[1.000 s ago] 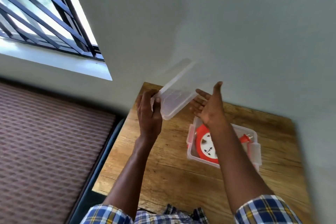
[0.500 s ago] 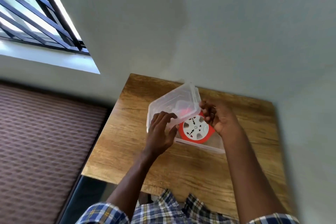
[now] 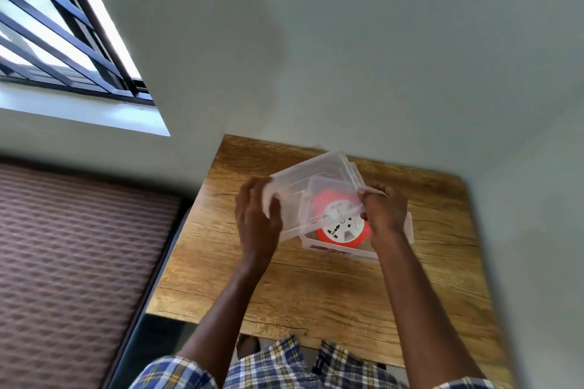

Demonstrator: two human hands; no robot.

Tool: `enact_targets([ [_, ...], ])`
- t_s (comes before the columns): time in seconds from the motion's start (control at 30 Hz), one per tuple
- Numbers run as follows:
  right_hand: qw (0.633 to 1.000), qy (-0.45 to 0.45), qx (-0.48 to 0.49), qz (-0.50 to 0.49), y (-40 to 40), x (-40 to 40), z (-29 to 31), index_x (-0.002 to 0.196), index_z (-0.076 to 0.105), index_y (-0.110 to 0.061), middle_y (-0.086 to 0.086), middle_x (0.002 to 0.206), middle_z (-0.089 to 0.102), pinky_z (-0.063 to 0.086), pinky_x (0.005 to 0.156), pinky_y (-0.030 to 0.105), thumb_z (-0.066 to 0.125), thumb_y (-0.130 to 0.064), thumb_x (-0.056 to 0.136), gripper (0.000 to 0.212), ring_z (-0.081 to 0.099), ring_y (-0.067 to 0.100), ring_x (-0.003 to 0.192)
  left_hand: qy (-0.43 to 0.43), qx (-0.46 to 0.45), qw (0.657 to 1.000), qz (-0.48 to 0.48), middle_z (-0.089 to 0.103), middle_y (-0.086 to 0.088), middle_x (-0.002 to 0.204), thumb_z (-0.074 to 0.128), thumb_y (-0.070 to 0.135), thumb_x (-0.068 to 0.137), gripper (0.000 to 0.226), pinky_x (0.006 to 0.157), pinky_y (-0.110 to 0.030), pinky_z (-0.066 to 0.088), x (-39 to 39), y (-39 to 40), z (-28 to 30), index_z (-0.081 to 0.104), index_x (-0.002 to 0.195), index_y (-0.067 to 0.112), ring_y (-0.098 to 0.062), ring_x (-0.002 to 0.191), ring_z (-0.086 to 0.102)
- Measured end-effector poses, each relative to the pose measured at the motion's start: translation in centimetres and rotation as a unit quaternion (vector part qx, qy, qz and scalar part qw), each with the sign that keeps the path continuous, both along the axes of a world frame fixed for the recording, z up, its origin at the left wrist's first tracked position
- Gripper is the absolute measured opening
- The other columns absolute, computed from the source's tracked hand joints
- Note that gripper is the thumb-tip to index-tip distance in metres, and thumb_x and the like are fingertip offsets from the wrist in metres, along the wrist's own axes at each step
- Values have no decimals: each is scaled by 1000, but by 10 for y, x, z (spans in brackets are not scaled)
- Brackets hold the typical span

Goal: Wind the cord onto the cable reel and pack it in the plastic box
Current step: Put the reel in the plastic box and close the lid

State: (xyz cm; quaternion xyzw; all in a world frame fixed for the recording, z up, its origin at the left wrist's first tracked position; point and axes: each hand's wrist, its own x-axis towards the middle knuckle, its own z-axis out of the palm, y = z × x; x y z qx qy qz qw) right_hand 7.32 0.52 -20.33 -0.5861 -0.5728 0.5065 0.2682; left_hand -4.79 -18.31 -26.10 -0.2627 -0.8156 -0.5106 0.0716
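Note:
An orange cable reel [image 3: 343, 227] with a white socket face lies inside a clear plastic box [image 3: 339, 251] on the wooden table [image 3: 316, 294]. A clear plastic lid [image 3: 303, 186] is held tilted over the box and covers its far left part. My left hand [image 3: 257, 224] grips the lid's left edge. My right hand [image 3: 384, 213] grips the lid's right edge, above the box's right side. The cord is not visible apart from the reel.
The table stands against a pale wall [image 3: 347, 57]. A barred window [image 3: 57, 31] is at the upper left. A ribbed brown mat [image 3: 72, 262] lies on the floor left of the table. My plaid shirt [image 3: 284, 366] fills the bottom edge.
The lid came down from mid-air, where only my left hand held it, onto the box. My right hand took its right edge. The view shifted.

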Motion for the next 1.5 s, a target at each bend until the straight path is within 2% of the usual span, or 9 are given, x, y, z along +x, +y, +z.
enact_targets([
  [0.07,1000,3,13,-25,4,14,-5,112,77,-17,6,104,77,62,84,52,76,-15,85,27,75,27,92,-171,6,981,96,56,-13,140,66,27,103,45,104,-38,46,-9,-1,2,57,143,8,-28,129,53],
  [0.13,998,-18,42,-48,4,28,-8,112,78,-15,7,105,78,62,84,53,73,-13,88,25,74,28,94,-323,40,944,60,68,-12,129,63,27,105,37,96,-45,57,-15,0,2,63,137,10,-28,114,66],
  [0.3,966,-182,155,-95,-4,58,-9,122,75,-12,11,115,76,59,84,41,64,-13,98,27,73,32,101,-407,88,906,-77,81,-9,99,60,13,105,18,74,-41,64,1,9,3,76,112,12,-31,92,78],
  [0.7,973,-216,63,-44,4,82,-11,121,66,-6,17,111,71,62,77,45,64,-3,86,35,72,39,97,-415,66,905,-60,80,-10,95,75,13,98,18,71,-37,66,15,27,12,73,115,9,-26,85,79],
  [0.9,983,-181,16,33,27,101,-6,137,55,-12,11,114,63,46,53,23,66,-5,83,55,58,22,82,-388,12,921,-14,80,-7,92,78,12,95,4,77,-50,67,19,44,18,77,97,14,-24,84,79],
  [1.1,981,-167,-33,89,41,109,3,127,55,-10,11,114,62,63,79,50,81,-4,78,56,66,30,95,-333,-15,943,-6,80,-1,86,67,7,100,20,74,-47,67,27,46,19,78,91,21,-19,77,78],
  [1.23,968,-211,-25,138,48,104,14,105,67,-1,17,104,71,64,77,53,83,-6,80,30,72,32,86,-312,-35,949,-6,80,-4,84,64,6,100,21,75,-50,67,28,46,22,80,90,15,-25,80,78],
  [1.4,908,-365,77,191,45,95,33,111,68,-7,12,100,70,44,55,26,79,-20,86,30,61,25,78,-274,-73,959,-15,79,-6,83,62,-4,92,26,69,-50,66,28,45,22,83,92,13,-28,78,77],
  [1.5,891,-392,120,196,36,86,37,119,68,-9,12,110,70,41,56,25,77,-19,87,35,61,27,84,-281,-70,957,-19,80,-5,86,61,-7,90,30,68,-44,66,28,44,22,83,99,10,-25,78,78],
])
